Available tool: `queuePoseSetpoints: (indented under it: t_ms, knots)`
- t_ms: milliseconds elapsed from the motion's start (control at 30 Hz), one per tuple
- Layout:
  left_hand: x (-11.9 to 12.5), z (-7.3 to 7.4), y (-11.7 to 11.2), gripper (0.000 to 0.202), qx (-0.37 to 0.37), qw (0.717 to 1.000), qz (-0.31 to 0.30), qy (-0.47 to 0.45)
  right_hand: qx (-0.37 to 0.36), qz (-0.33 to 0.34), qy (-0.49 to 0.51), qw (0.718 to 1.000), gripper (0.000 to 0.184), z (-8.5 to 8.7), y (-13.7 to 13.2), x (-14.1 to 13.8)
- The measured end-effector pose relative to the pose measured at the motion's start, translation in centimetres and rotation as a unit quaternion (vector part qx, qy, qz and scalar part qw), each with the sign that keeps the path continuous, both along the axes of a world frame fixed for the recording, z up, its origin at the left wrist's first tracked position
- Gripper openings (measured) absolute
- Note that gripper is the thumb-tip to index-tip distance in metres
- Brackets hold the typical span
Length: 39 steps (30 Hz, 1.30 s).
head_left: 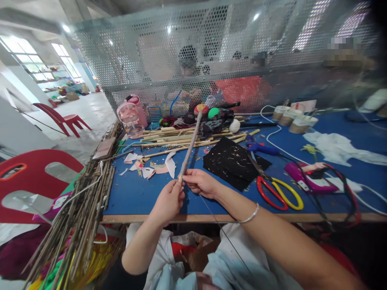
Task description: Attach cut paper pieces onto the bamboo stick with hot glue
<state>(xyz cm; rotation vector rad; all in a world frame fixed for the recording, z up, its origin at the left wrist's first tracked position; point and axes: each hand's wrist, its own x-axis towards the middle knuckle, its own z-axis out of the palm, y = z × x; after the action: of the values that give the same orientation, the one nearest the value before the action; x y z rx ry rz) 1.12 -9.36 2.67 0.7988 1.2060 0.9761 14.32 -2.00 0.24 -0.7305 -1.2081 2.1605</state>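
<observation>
My left hand (168,201) is closed round the near end of a long thin stick (191,144) that points away from me and ends in a red and yellow ball head (200,109). My right hand (200,182) pinches the same near end with its fingertips, right beside the left hand. A thin dark thread (220,229) runs from the hands down toward my lap. Both hands hover over the front of the blue table (142,195).
Red and yellow scissors (279,192) lie right of a black cloth (233,161). A pink glue gun (308,177), white paper scraps (157,167), bamboo sticks (181,139), a pink jug (132,117) and cups (294,117) sit around. A stick bundle (81,217) leans left. People sit behind mesh (229,48).
</observation>
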Motion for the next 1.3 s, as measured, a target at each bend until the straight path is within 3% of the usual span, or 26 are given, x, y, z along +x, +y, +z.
queuePoseSetpoints:
  t_ms: [100,167,233,300,333,400,467,533,600,667,800,900,1000,1067,1133,1200,1233,1300]
  knots:
    - [-0.5,0.6,-0.1,0.019,-0.09,0.972,-0.08,-0.2,-0.01,0.004,0.024,1.0,0.028,0.3,0.0,0.2]
    - [-0.7,0.6,-0.1,0.018,-0.111,0.958,-0.099,-0.244,-0.005,-0.009,0.009,1.0,0.028,0.3,0.0,0.1]
    - [-0.7,0.2,-0.2,0.02,-0.092,0.979,-0.08,-0.164,0.002,-0.02,-0.016,1.0,0.029,0.2,0.0,0.0]
    - [-0.5,-0.3,-0.3,0.024,-0.005,1.0,-0.028,0.012,0.005,-0.026,-0.032,0.999,0.029,0.0,0.0,-0.2]
    - [-0.4,-0.5,-0.4,0.025,0.057,0.992,0.006,0.111,0.007,-0.029,-0.036,0.999,0.028,-0.1,0.0,-0.3]
    - [-0.3,-0.8,-0.5,0.025,0.161,0.947,0.059,0.27,0.017,-0.037,-0.041,0.998,0.028,-0.2,0.0,-0.4]
    - [-0.3,-1.0,-0.5,0.025,0.199,0.922,0.074,0.324,0.025,-0.035,-0.035,0.998,0.028,-0.2,-0.2,-0.4]
    - [-0.3,-1.1,-0.3,0.026,0.173,0.947,0.055,0.266,0.02,-0.017,-0.015,1.0,0.028,-0.1,-0.3,-0.3]
    - [-0.3,-1.3,-0.2,0.028,0.11,0.984,0.028,0.137,0.004,0.007,-0.003,1.0,0.027,-0.1,-0.3,0.0]
    - [-0.2,-1.4,-0.1,0.028,0.052,0.999,0.015,0.006,-0.012,0.02,-0.007,1.0,0.027,0.0,-0.3,0.3]
    - [-0.4,-1.5,-0.3,0.026,-0.012,0.98,0.021,-0.195,-0.019,0.024,-0.013,0.999,0.024,-0.1,-0.2,0.3]
    - [-0.9,-1.7,-0.4,0.025,-0.066,0.968,0.011,-0.243,-0.011,0.018,-0.013,1.0,0.025,-0.3,-0.1,0.1]
    - [-1.2,-1.8,-0.6,0.04,-0.044,0.992,0.001,-0.12,-0.004,0.016,-0.017,1.0,0.026,-0.4,-0.1,0.0]
    - [-1.2,-1.6,-1.0,0.05,0.04,0.998,0.046,0.01,-0.005,0.012,-0.019,1.0,0.026,-0.4,-0.1,0.0]
    - [-1.2,-1.0,-1.5,0.055,0.157,0.967,0.15,0.136,-0.007,0.007,-0.023,1.0,0.027,-0.3,-0.1,0.0]
    - [-1.2,-0.3,-1.9,0.045,0.252,0.913,0.227,0.229,-0.007,0.007,-0.025,1.0,0.027,-0.3,-0.1,0.0]
    - [-1.2,0.0,-2.1,0.032,0.279,0.895,0.229,0.261,-0.006,0.008,-0.023,1.0,0.027,-0.4,-0.1,0.0]
    - [-1.3,0.5,-2.2,0.011,0.295,0.887,0.177,0.308,-0.006,0.012,-0.022,1.0,0.027,-0.4,0.0,0.0]
